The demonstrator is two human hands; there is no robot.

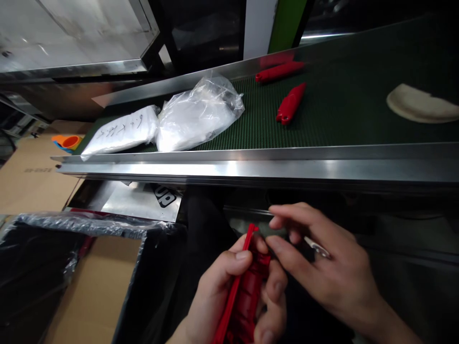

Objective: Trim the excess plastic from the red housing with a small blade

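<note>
My left hand (247,291) is closed around a red plastic part (247,306), a long, hollow shell with ribs inside and a thin raised edge. It is tilted, its narrow end pointing up and away from me. Close to that end, on the right, is my right hand (319,258), with the thumb and forefinger apart. A small, pale, shiny piece (317,247) shows between the curled fingers of this hand; most of it is hidden, and its kind cannot be made out.
Beyond my hands runs a green conveyor belt (251,131) with a metal rail (229,167). On it lie two red parts (279,71), two plastic bags (201,114) and a beige curved piece (419,102). At lower left stands a plastic-lined carton (96,282); orange rings (68,141) lie beyond.
</note>
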